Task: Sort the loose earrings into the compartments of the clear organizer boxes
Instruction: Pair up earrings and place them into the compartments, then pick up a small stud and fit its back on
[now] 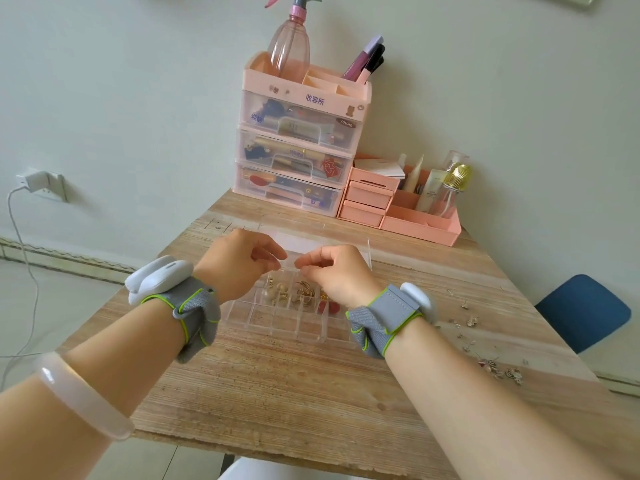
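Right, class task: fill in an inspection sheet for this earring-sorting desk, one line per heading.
Surface: wooden table, worn grain.
Job's things: clear organizer box, open; gold and red earrings in its far compartments; loose earrings scattered on the table's right side.
Clutter: pink drawer organizer, spray bottle, pink tray of bottles.
Grippers: left hand and right hand have curled fingertips over the box; any held item too small to tell.
Cables: white charger cable from wall socket.
Surroundings: blue chair, pale wall.

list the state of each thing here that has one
organizer box: lid open, some compartments filled, near row bare
left hand: fingers curled over the box, hold unclear
right hand: fingers pinched together, hold unclear
loose earrings: scattered on table, unsorted
drawers: closed
spray bottle: upright, looks empty
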